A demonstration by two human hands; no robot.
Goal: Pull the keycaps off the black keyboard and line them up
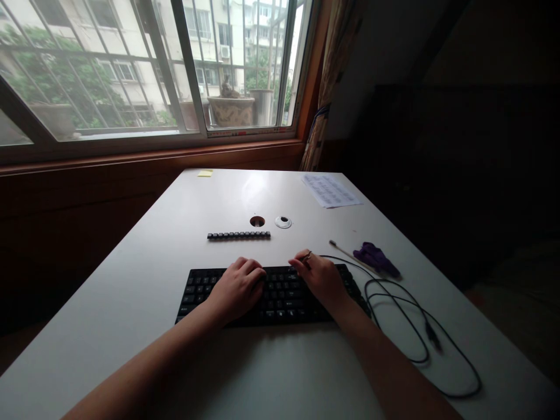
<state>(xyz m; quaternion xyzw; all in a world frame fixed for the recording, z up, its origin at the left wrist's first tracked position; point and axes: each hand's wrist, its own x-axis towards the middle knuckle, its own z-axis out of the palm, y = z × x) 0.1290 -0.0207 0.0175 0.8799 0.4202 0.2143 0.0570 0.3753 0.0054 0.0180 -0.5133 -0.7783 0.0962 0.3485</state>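
A black keyboard (pixel 280 294) lies flat across the near part of the white table. My left hand (pixel 238 289) rests on its left-middle part, fingers bent and close together around the top rows of keys. Over the upper right of the keyboard, my right hand (pixel 321 277) is closed in a pinch, thumb and forefinger together. A small dark, thin thing shows at those fingers, too small to name. Behind the keyboard stands a straight row of loose black keycaps (pixel 238 235).
A looped black cable (pixel 406 303) lies at the right, near a brush-like stick (pixel 345 251) and a purple cloth (pixel 376 258). Farther back are a cable hole (pixel 257 221), its round cover (pixel 283 222), printed papers (pixel 332 191) and a yellow note (pixel 205 173). A barred window is beyond.
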